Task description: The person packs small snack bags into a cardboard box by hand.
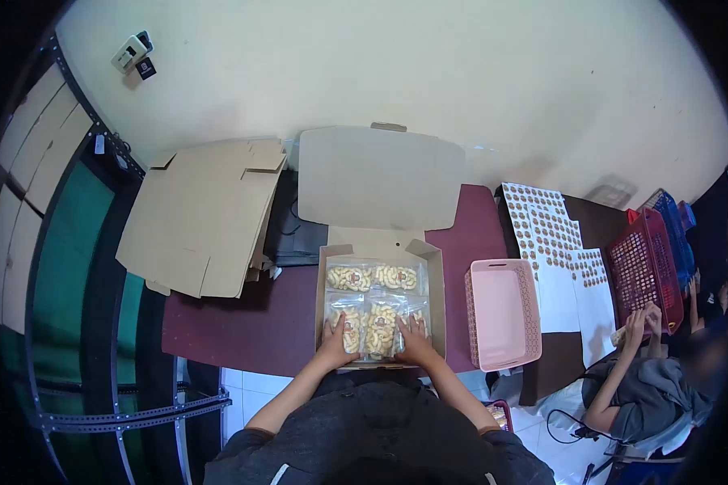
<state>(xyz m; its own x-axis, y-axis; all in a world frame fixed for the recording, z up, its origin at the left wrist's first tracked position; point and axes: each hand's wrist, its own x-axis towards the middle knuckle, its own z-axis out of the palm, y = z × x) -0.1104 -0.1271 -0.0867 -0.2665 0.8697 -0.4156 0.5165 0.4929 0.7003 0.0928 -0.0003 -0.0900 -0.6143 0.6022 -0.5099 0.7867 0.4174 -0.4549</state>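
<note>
An opened cardboard box stands in front of me with its lid raised behind it. Inside lie several clear plastic packets of pale, curved snack pieces, each front bearing a small round label. Two packets are at the back, a left one and a right one. At the front, my left hand rests on the left packet, fingers extended. My right hand lies at the right side of the middle packet, fingers apart and touching the plastic.
Flattened cardboard boxes are stacked left on the maroon table. To the right stand a pink basket, label sheets and a red crate. A co-worker sits at the far right; metal shelving borders the left.
</note>
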